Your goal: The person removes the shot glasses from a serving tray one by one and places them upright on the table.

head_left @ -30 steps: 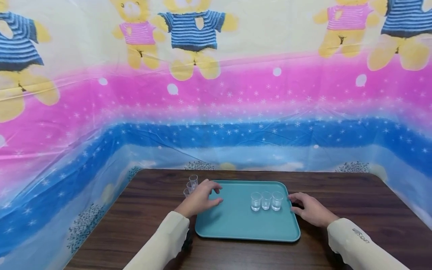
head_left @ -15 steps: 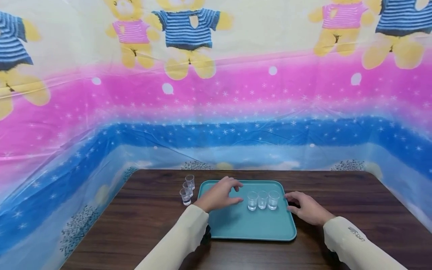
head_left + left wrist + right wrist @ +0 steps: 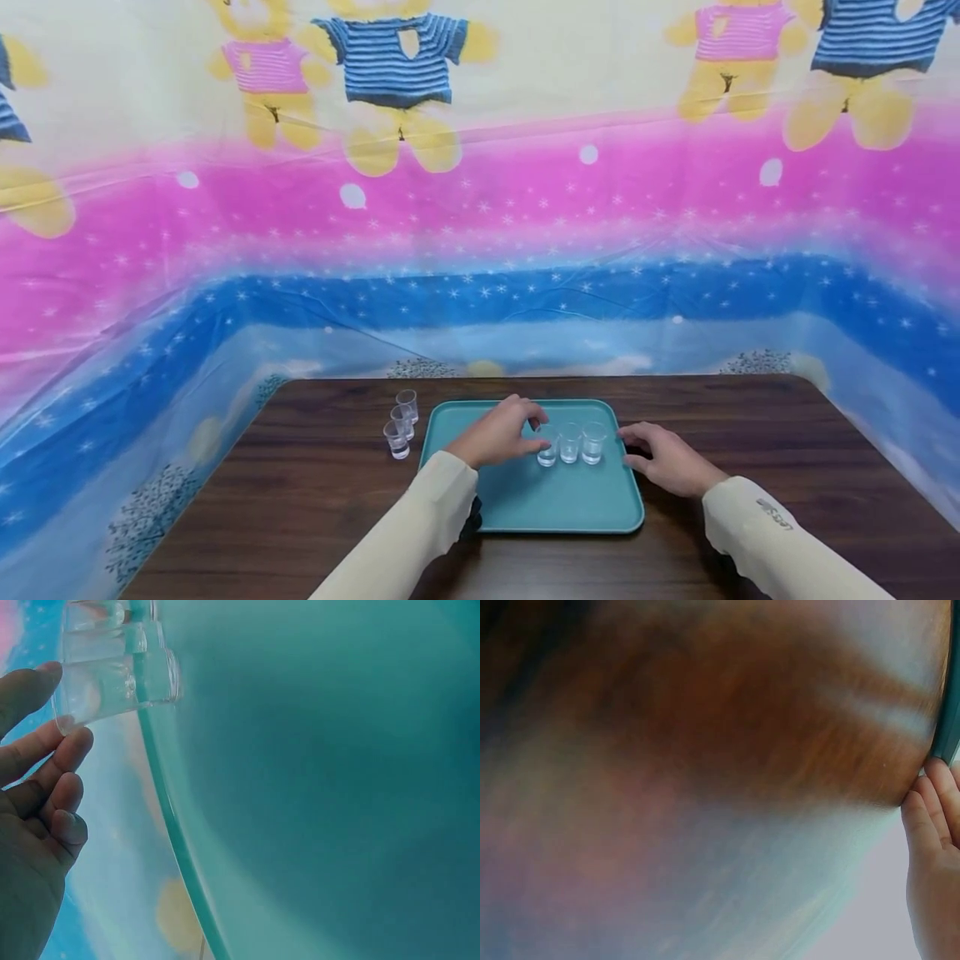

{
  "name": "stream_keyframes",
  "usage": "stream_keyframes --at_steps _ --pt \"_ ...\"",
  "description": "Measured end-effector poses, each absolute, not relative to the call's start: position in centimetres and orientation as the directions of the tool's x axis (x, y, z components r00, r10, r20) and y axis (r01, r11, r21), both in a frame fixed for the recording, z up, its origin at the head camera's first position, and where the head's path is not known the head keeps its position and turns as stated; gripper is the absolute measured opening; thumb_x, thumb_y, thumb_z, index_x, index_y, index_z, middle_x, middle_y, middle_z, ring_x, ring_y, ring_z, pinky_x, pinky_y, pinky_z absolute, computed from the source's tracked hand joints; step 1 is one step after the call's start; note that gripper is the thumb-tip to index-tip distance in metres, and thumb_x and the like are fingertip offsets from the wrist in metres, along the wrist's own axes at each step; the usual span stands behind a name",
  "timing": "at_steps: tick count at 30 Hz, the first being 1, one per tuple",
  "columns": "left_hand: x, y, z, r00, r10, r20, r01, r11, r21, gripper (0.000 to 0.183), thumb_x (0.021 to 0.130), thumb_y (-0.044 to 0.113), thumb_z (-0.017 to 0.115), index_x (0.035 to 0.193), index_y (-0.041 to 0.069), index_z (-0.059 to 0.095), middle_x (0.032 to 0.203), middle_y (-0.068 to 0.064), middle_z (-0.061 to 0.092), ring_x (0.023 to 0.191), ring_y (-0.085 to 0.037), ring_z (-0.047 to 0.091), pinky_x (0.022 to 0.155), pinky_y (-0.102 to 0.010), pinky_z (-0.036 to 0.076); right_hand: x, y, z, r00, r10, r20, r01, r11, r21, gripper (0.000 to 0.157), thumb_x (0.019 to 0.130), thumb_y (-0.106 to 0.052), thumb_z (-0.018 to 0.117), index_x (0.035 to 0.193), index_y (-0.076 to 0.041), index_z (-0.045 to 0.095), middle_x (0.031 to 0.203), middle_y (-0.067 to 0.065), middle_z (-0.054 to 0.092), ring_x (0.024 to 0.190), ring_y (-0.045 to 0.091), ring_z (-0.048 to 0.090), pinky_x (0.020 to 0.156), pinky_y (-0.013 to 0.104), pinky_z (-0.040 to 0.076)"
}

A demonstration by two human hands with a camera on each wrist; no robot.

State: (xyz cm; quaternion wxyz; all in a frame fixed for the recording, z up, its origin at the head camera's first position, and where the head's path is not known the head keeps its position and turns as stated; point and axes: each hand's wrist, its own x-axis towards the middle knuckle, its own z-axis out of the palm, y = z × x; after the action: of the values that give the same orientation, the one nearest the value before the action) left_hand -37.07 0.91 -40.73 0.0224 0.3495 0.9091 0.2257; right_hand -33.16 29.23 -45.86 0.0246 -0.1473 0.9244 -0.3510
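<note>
Three clear shot glasses stand in a row on the right half of a teal tray (image 3: 555, 508), each with clear liquid low inside. My left hand (image 3: 501, 432) is at the leftmost shot glass (image 3: 105, 690) of the row; thumb and a fingertip pinch its rim from two sides, with the other fingers loosely bent below. That glass stands upright on the tray. My right hand (image 3: 671, 457) rests at the tray's right edge, fingertips touching the rim, and in the right wrist view its fingers (image 3: 930, 814) look nearly straight.
Three more shot glasses (image 3: 401, 423) stand in a slanting line on the dark wood table (image 3: 315, 483), left of the tray. A patterned cloth (image 3: 480, 292) with bears and snowflakes hangs behind and beside the table.
My left hand has moved right across the tray, from near the glasses on the table to the leftmost glass in the row. The right hand stays at the tray's edge.
</note>
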Motion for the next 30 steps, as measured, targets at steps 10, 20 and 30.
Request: stream_keyframes --at_steps 10,20,30 --pt "-37.0 0.1 -40.6 -0.755 0.641 0.140 0.628 0.644 0.437 0.035 0.087 0.028 0.070 0.113 0.006 0.065 0.101 -0.001 0.058 0.093 -0.019 0.053 0.074 -0.025 0.046 -33.3 29.3 -45.9 -0.953 -0.294 0.069 -0.268 0.716 -0.645 0.042 0.092 -0.007 0.061 0.132 0.001 0.050 0.126 0.015 0.053 0.117 0.033 0.050 0.092 0.050 0.042" --pt "-37.0 -2.6 -40.3 -0.751 0.628 0.202 0.646 0.636 0.422 0.033 0.088 0.027 0.069 0.109 0.003 0.065 0.099 -0.005 0.059 0.092 -0.023 0.054 0.073 -0.028 0.047 -33.2 29.3 -46.0 -0.954 -0.292 0.064 -0.262 0.713 -0.650 0.042 0.093 -0.008 0.061 0.132 0.002 0.050 0.127 0.017 0.052 0.118 0.034 0.049 0.092 0.050 0.042" --pt "-36.7 -6.3 -39.6 -0.771 0.584 0.254 0.634 0.662 0.400 0.029 0.087 0.027 0.070 0.107 0.006 0.065 0.097 -0.005 0.059 0.087 -0.014 0.051 0.072 -0.030 0.047 -33.4 29.3 -46.1 -0.955 -0.292 0.048 -0.252 0.716 -0.651 0.042 0.093 -0.008 0.061 0.132 0.002 0.050 0.128 0.017 0.052 0.117 0.034 0.049 0.092 0.049 0.042"
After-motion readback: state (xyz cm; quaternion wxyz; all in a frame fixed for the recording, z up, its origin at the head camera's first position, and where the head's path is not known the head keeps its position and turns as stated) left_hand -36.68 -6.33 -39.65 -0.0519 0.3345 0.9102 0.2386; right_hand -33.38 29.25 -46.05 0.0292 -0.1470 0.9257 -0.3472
